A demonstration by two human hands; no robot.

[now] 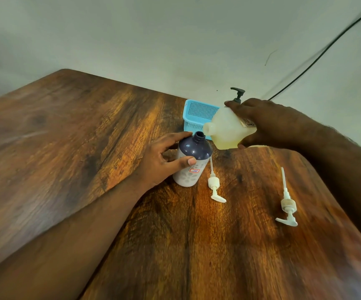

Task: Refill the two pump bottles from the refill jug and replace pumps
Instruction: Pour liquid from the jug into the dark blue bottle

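Note:
A pump bottle with a dark top, a white patterned lower half and an uncapped neck stands on the wooden table. My left hand grips its side. My right hand holds the translucent refill jug of pale yellow liquid, tilted with its open spout just right of and slightly above the bottle's neck. No liquid is visibly flowing. Two white pumps lie on the table: one beside the bottle, one farther right. A dark pump head pokes up behind my right hand, its bottle hidden.
A small blue perforated basket sits behind the bottle near the table's far edge, close to the wall. A black cable runs down the wall at the right. The table's right edge lies under my right forearm.

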